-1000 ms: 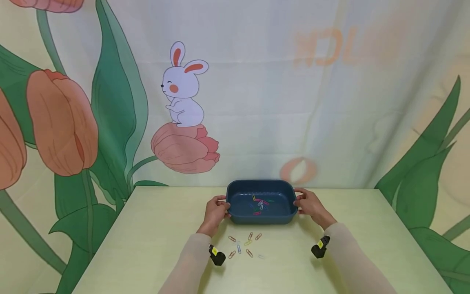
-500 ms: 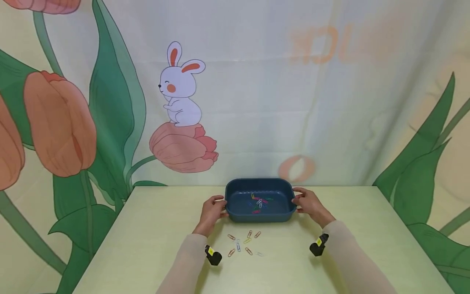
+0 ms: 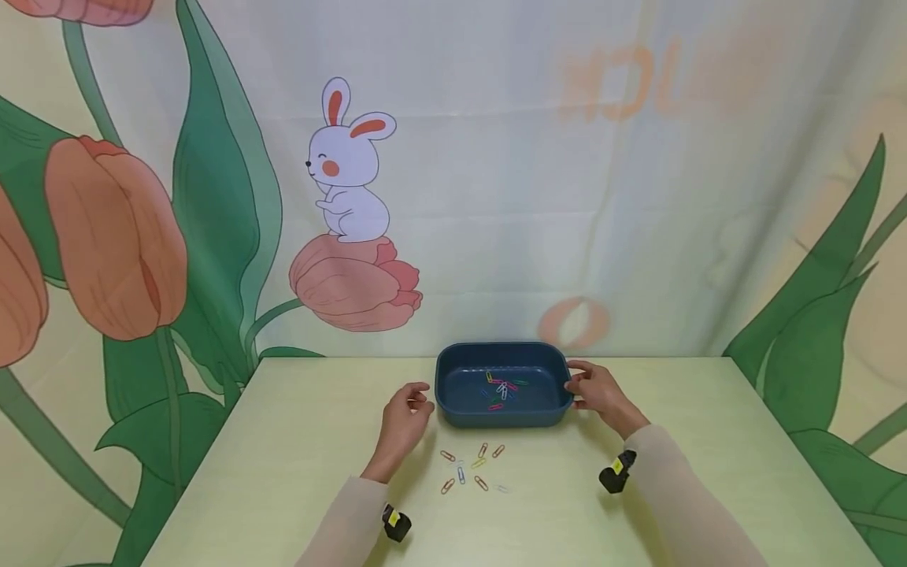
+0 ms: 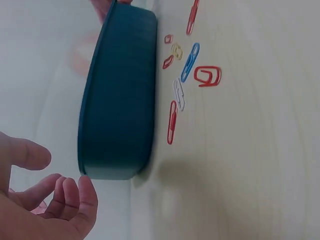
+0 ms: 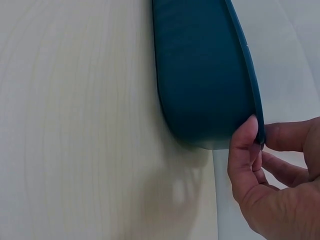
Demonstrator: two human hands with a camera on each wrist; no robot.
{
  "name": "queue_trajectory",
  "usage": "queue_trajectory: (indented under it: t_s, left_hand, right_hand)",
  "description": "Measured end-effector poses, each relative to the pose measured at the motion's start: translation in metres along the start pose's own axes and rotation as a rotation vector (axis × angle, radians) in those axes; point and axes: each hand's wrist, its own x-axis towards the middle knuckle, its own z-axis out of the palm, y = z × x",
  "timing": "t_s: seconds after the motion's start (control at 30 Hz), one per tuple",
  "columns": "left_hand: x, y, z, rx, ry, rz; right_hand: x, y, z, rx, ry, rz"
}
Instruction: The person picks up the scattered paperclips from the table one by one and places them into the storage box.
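Note:
A dark blue rectangular plastic basin (image 3: 503,420) stands at the back of the table, with several coloured paper clips (image 3: 504,390) lying inside it. The right hand (image 3: 602,396) pinches the basin's right rim between thumb and fingers, as the right wrist view shows closely. Just off the basin's left end is the left hand (image 3: 407,417), its fingers loosely bent and holding nothing. In the left wrist view a gap shows between most of that hand (image 4: 55,205) and the basin (image 4: 122,90). In front of the basin lie several loose clips, among them a blue paper clip (image 3: 460,475).
The pale wood-look table (image 3: 283,472) ends at a printed curtain (image 3: 482,236) right behind the basin. The loose clips, including a red paper clip (image 3: 482,483), lie between the two forearms. A small black camera sits on each wrist.
The left hand has let go of the basin's left rim and drawn slightly back towards the left and front. The right hand keeps its grip, and the basin stays about where it was.

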Motion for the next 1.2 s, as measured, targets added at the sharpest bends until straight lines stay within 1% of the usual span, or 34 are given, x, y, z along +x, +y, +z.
queue_trajectory:
  t_s: [0.1, 0.27, 0.4, 0.47, 0.53, 0.6, 0.7, 0.77, 0.87, 1.0, 1.1, 1.2]
  left_hand:
    - [-0.010, 0.006, -0.004, 0.023, -0.029, 0.068]
    - [-0.029, 0.012, -0.012, 0.103, -0.124, 0.188]
    - [-0.043, 0.015, -0.017, 0.174, -0.196, 0.265]
    - [-0.048, 0.014, -0.018, 0.213, -0.226, 0.292]
    - [-0.053, 0.012, -0.019, 0.237, -0.252, 0.305]
    - [-0.056, 0.010, -0.019, 0.234, -0.283, 0.297]
    - [-0.060, 0.005, -0.018, 0.202, -0.322, 0.255]
    - [-0.062, 0.001, -0.017, 0.180, -0.347, 0.214]
    - [-0.066, -0.006, -0.015, 0.154, -0.369, 0.132]
    - [-0.071, -0.015, -0.012, 0.124, -0.374, 0.051]
    - [-0.076, -0.022, -0.008, 0.141, -0.361, 0.039]
    - [-0.080, -0.025, -0.004, 0.194, -0.336, 0.044]
  right_hand:
    - [-0.002, -0.003, 0.000, 0.003, -0.005, 0.004]
    - [-0.005, -0.007, -0.001, 0.000, -0.005, 0.010]
    - [-0.005, -0.007, -0.001, -0.005, -0.003, 0.001]
    - [-0.004, -0.006, -0.001, -0.005, -0.006, -0.004]
    - [-0.004, -0.005, -0.001, -0.001, -0.009, -0.006]
    - [-0.003, -0.005, -0.001, 0.000, -0.016, -0.010]
    - [-0.003, -0.005, -0.001, 0.000, -0.018, -0.011]
    - [-0.003, -0.005, -0.001, 0.000, -0.019, -0.009]
    - [-0.002, -0.005, -0.001, -0.001, -0.016, -0.002]
    - [-0.002, -0.005, -0.001, -0.007, -0.008, 0.006]
    - [-0.002, -0.004, -0.001, -0.010, -0.006, 0.010]
    - [-0.002, -0.003, -0.001, -0.005, -0.009, 0.017]
